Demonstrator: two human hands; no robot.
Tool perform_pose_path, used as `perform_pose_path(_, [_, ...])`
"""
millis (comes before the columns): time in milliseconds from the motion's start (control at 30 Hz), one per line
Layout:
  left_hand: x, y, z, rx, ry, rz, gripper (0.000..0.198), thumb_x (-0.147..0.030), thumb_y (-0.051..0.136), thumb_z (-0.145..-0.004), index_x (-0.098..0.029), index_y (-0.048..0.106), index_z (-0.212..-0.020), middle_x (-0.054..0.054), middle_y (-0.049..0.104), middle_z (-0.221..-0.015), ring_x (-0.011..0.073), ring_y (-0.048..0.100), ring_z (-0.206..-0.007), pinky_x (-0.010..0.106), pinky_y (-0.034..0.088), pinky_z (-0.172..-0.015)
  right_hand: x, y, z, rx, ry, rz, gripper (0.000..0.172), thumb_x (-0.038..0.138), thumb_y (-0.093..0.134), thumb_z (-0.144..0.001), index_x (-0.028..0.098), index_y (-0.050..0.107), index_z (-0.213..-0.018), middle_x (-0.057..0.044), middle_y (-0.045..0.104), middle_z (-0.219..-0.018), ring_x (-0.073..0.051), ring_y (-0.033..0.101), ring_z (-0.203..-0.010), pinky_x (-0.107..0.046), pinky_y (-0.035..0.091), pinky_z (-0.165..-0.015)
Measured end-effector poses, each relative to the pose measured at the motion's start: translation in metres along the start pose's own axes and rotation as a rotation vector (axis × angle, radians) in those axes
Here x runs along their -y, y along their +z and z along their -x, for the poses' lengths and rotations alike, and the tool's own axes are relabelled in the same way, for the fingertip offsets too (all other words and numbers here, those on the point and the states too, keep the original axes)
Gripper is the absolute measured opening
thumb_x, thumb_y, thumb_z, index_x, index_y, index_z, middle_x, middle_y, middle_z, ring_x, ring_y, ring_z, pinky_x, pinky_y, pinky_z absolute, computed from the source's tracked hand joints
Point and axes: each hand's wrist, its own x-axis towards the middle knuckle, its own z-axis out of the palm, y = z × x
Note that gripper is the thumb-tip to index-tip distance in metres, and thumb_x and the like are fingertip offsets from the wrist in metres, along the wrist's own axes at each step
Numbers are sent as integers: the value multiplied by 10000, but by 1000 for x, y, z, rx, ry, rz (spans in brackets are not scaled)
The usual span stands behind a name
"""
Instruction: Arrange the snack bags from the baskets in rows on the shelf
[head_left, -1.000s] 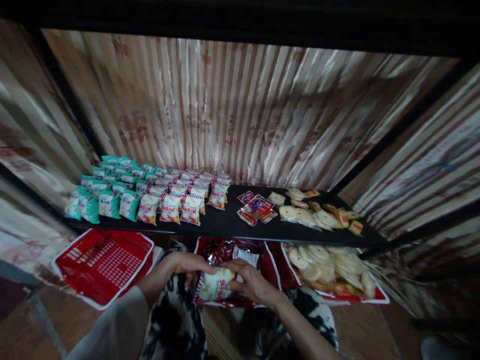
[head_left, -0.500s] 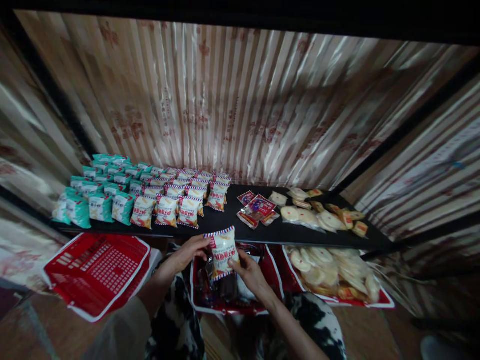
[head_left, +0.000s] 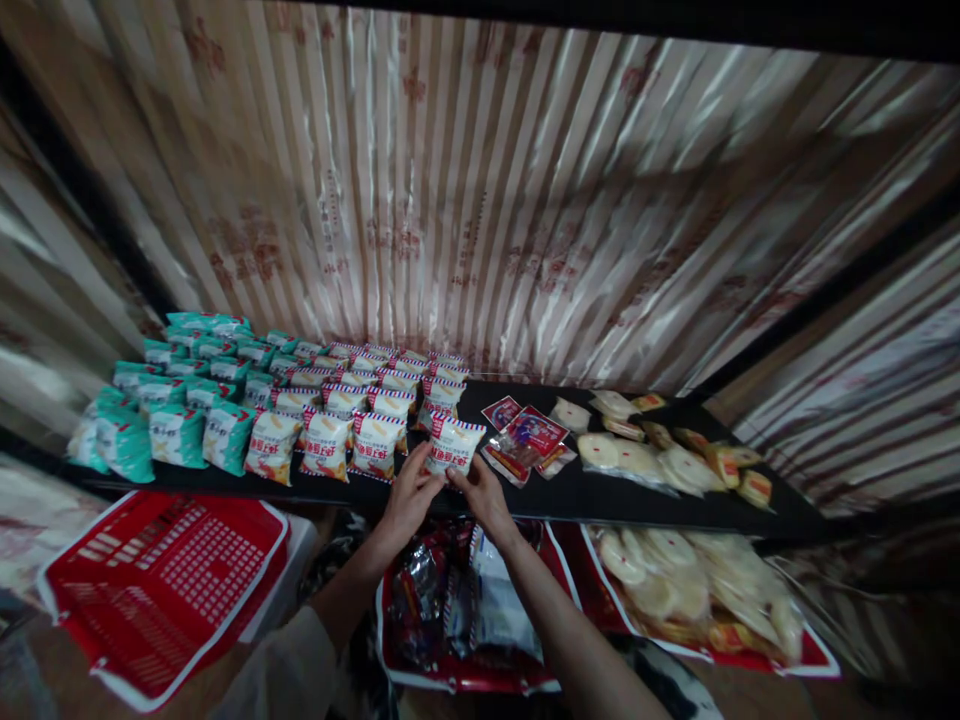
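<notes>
Both my hands hold one white snack packet [head_left: 454, 446] with a red-and-blue striped top edge, standing it on the black shelf [head_left: 570, 490]. My left hand [head_left: 409, 500] pinches its lower left corner and my right hand [head_left: 480, 497] its lower right corner. The packet stands just right of a row of like packets [head_left: 349, 443], in front of another one [head_left: 439, 397]. Teal packets [head_left: 176, 430] fill the shelf's left end.
Red flat packets [head_left: 534, 432] and pale round wrapped cakes [head_left: 637, 458] lie on the shelf's right half. Below are a red basket [head_left: 154, 585] at left, a red tray of mixed snacks [head_left: 457, 610] in the middle, and a red tray of round cakes [head_left: 697, 590] at right. Striped curtain behind.
My hands lifted the striped packet out of the middle red tray, turned it upright and carried it forward onto the shelf beside the row.
</notes>
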Motion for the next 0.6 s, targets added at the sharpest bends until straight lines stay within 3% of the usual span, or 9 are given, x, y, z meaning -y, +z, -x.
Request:
perform_pose_path(233, [14, -4, -4, 15, 52, -190, 524, -217, 565, -750, -179, 510, -1270, 129, 306, -1480, 267, 504, -1203, 381, 515, -921, -17, 2, -33, -42, -8, 156, 430, 415, 644, -690, 198, 593, -1057, -47, 707, -949, -229, 648, -836, -373, 499, -795])
perform_pose_path(600, [33, -8, -4, 11, 81, -353, 493, -181, 511, -756, -188, 534, -1249, 99, 360, -1461, 258, 474, -1239, 358, 547, -883, -26, 18, -45, -118, -52, 325, 401, 378, 621, -719, 227, 615, -1090, -37, 706, -975, -234, 639, -889, -369, 498, -802])
